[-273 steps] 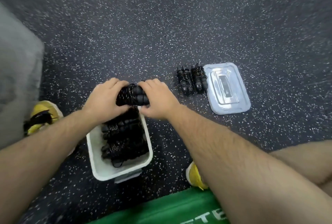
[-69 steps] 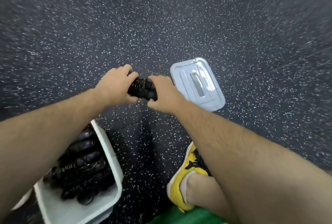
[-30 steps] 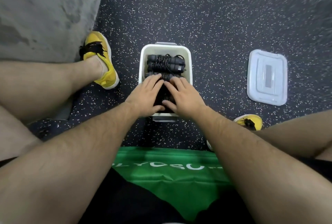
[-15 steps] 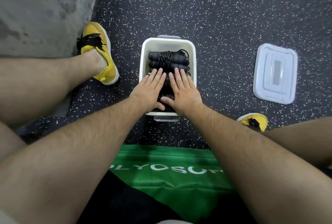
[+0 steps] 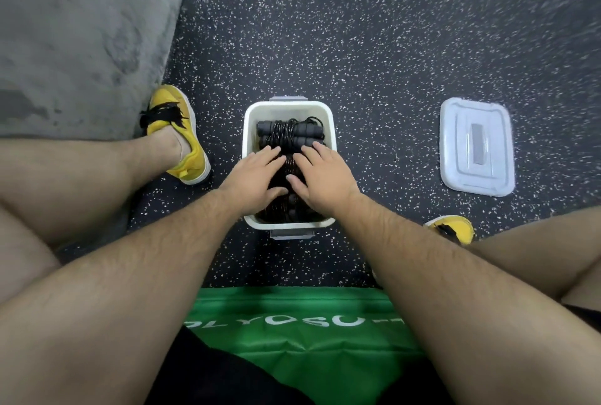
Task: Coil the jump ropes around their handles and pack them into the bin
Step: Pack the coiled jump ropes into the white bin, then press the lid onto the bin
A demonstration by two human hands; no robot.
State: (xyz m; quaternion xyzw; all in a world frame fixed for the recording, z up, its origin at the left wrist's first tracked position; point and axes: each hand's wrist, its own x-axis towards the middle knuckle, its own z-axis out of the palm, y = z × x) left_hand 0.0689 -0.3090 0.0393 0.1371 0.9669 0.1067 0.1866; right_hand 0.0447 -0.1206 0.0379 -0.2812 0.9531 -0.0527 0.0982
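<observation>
Head view: white bin (image 5: pixel 329 131) on speckled floor (image 5: pixel 357 47), between the person's legs. Coiled black jump ropes (image 5: pixel 287 131) packed inside it. Left hand (image 5: pixel 252 182) and right hand (image 5: pixel 322 178) lie side by side on the ropes, fingers straight, pressing flat, gripping nothing. Lid (image 5: pixel 476 146) lies well apart, right. Yellow shoe (image 5: pixel 180 134) left of bin; grey block (image 5: pixel 81 37) far left. Green mat (image 5: pixel 292 326) near.

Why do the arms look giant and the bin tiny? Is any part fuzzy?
Head view: the wide lens stretches things near the camera, so the arms look huge and the bin small; head view: the floor is smeared top right, sharp in the middle; head view: soft even light, no glare on the lid.
</observation>
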